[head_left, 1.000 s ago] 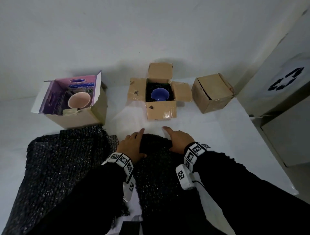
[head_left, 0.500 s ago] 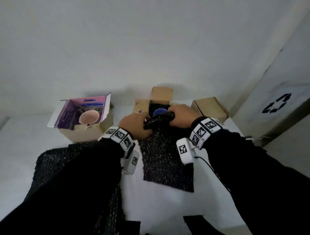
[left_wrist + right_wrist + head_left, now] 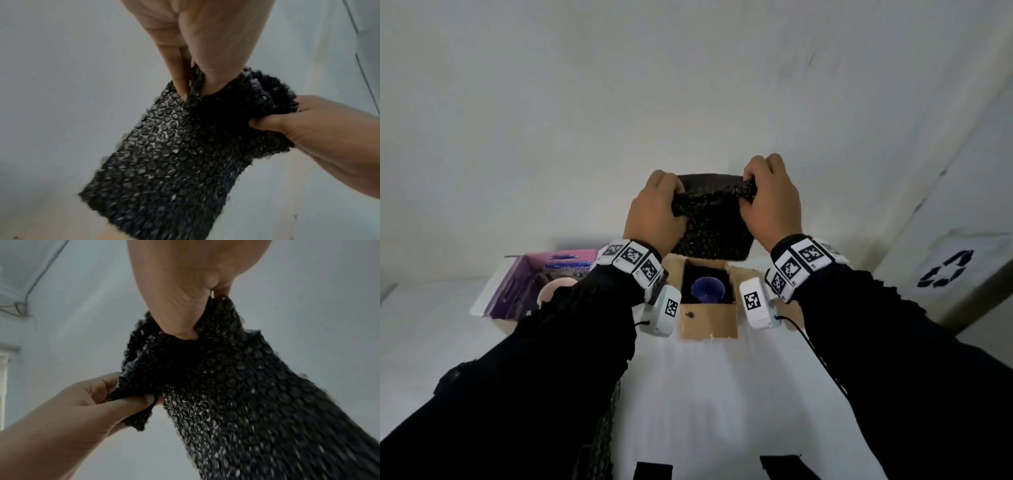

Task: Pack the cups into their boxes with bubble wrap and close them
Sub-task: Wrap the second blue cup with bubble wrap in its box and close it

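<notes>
Since half a second ago both hands have lifted the bubble wrap point(image 3: 710, 222) off the table — left hand point(image 3: 654, 212) and right hand point(image 3: 770, 205) each pinch a top corner, above the open box point(image 3: 708, 318) holding the blue cup point(image 3: 705, 289). Padding step; next, lower it onto the cup.

A white bin point(image 3: 962, 260) with a black recycling symbol point(image 3: 945, 274) stands right.

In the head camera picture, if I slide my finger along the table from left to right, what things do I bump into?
Purple box with the pink cup inside → open brown box with the blue cup inside → grey bin with the recycling sign.
</notes>
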Demonstrator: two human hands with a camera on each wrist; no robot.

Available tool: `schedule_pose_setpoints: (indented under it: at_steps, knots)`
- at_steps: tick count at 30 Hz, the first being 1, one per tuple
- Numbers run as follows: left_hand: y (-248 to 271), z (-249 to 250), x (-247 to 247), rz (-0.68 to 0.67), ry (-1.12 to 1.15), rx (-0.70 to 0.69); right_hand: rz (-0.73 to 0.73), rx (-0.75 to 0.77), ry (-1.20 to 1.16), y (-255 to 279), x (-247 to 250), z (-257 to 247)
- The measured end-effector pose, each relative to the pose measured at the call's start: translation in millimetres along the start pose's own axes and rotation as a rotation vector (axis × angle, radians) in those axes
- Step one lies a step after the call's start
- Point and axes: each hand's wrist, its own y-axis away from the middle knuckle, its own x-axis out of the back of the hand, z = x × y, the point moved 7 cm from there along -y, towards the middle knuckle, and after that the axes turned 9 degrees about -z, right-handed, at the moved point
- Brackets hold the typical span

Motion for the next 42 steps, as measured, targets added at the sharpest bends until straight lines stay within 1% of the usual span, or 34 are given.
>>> schedule_pose_setpoints:
  at_steps: [2, 5, 7, 10, 12, 13, 15, 17, 19, 21, 23, 25, 26, 30, 32, 33, 35, 36, 37, 39, 40, 42]
  knots:
    - [4, -6, -11, 0.012, 0.022, -0.013, 0.021, 0.059, 0.024, 5, -7, 4]
    - [22, -22, -44, -0.06, 0.042, -0.004, -0.031, 0.094, 0.089, 24, -34, 14]
    - [39, -36, -73, -0.166, -0.022, 0.016, -0.151, 0.073, 0.13, 44, -61, 26]
    - [69, -55, -114, -0.319, -0.324, 0.001, -0.403, 0.061, 0.306, 79, -108, 42]
    - [86, -61, -138, -0.423, -0.501, -0.017, -0.574, 0.076, 0.34, 100, -136, 49]
    - [91, -64, -149, -0.467, -0.557, -0.032, -0.641, 0.082, 0.335, 108, -146, 51]
    - [100, -66, -164, -0.575, -0.562, -0.042, -0.734, 0.089, 0.324, 121, -163, 54]
    - [102, -65, -169, -0.648, -0.536, -0.065, -0.788, 0.107, 0.323, 128, -173, 58]
    - [104, -66, -173, -0.727, -0.591, -0.108, -0.817, 0.131, 0.359, 130, -179, 62]
    - [104, -71, -178, -0.744, -0.659, -0.144, -0.821, 0.157, 0.386, 128, -182, 61]
    - [103, -74, -181, -0.775, -0.693, -0.151, -0.839, 0.178, 0.397, 126, -182, 58]
    - [105, -70, -180, -0.825, -0.724, -0.167, -0.91, 0.189, 0.4, 125, -181, 55]
    - [107, -69, -180, -0.873, -0.729, -0.164, -0.957, 0.191, 0.395, 125, -181, 56]
    - [120, -67, -178, -0.998, -0.689, -0.168, -1.111, 0.172, 0.321, 134, -176, 52]
    - [131, -63, -174, -1.007, -0.654, -0.191, -1.156, 0.139, 0.249, 143, -176, 49]
    - [135, -62, -172, -0.994, -0.606, -0.182, -1.176, 0.09, 0.154, 147, -174, 47]
    - [137, -60, -163, -0.912, -0.453, -0.126, -1.197, -0.043, -0.086, 152, -169, 48]
    - [137, -59, -157, -0.86, -0.396, -0.115, -1.17, -0.078, -0.151, 151, -165, 50]
    - [136, -58, -153, -0.828, -0.375, -0.119, -1.118, -0.068, -0.145, 149, -161, 53]
    - [135, -58, -148, -0.77, -0.418, -0.153, -0.972, 0.02, 0.028, 145, -152, 58]
    - [134, -57, -146, -0.72, -0.43, -0.16, -0.908, 0.048, 0.077, 145, -149, 58]
    - [130, -53, -142, -0.643, -0.371, -0.102, -0.817, 0.031, 0.023, 150, -146, 53]
